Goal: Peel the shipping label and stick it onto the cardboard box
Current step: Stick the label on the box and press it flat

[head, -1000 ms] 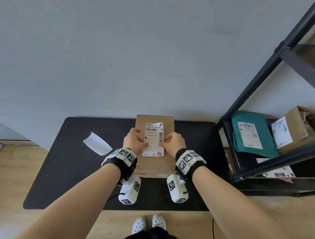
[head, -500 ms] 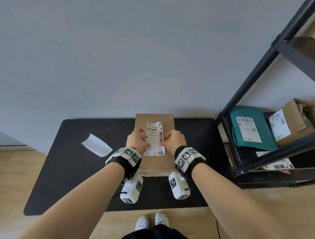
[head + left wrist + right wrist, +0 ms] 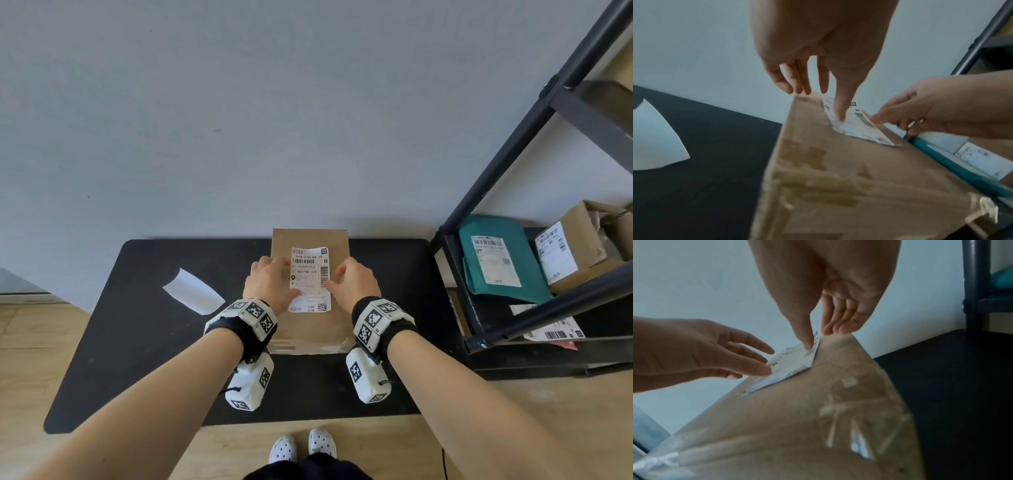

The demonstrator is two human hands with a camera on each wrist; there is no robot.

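A brown cardboard box (image 3: 310,330) stands on the black table (image 3: 154,342), against the wall. The white shipping label (image 3: 310,270) lies on the box top, its far edge slightly curled up. My left hand (image 3: 270,281) rests at the label's left edge, fingers straight, with the thumb (image 3: 840,112) pressing down on the label (image 3: 859,129). At the right edge is my right hand (image 3: 356,282), whose thumb (image 3: 807,344) also presses the label (image 3: 791,366). Neither hand grips anything. The peeled white backing sheet (image 3: 193,291) lies curled on the table to the left.
A black metal shelf rack (image 3: 479,219) stands right of the table. It holds a teal mailer (image 3: 496,270), a labelled cardboard parcel (image 3: 579,240) and loose labels (image 3: 551,329) lower down. A pale wall runs behind the table; the floor is wood.
The label, held just above the box by its side edges, now lies on the box top. Both hands have flattened and slid up along its sides, thumbs pressing it down.
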